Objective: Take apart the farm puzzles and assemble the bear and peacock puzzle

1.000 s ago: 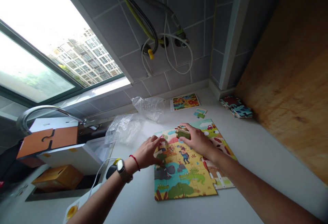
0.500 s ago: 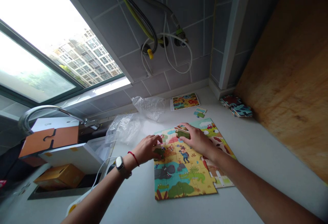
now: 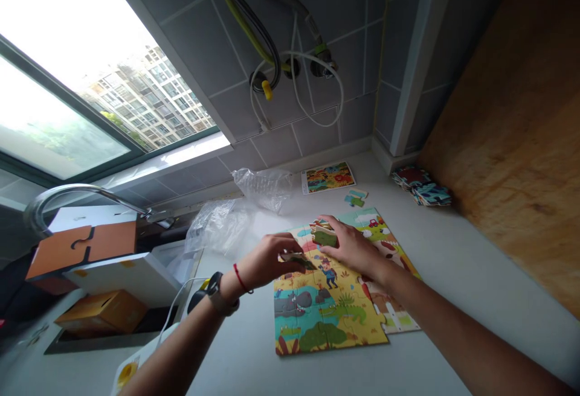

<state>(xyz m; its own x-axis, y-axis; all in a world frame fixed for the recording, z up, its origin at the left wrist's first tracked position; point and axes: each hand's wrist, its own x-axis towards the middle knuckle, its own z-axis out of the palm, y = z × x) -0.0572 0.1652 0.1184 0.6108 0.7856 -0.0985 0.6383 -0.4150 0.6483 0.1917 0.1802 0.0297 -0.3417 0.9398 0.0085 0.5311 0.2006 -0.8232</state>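
Colourful cardboard animal jigsaw flat on white countertop, lower rows fully joined, 11 o'clock corner hidden by hands. Left hand pinches single flat puzzle piece, lifted just above that corner. Right hand curled round small stack of pieces at 12 o'clock edge. Two loose pieces lie beyond.

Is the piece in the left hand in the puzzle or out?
Out: the left hand pinches the piece, tilted, above the puzzle.

A crumpled plastic bag lies near a picture card.
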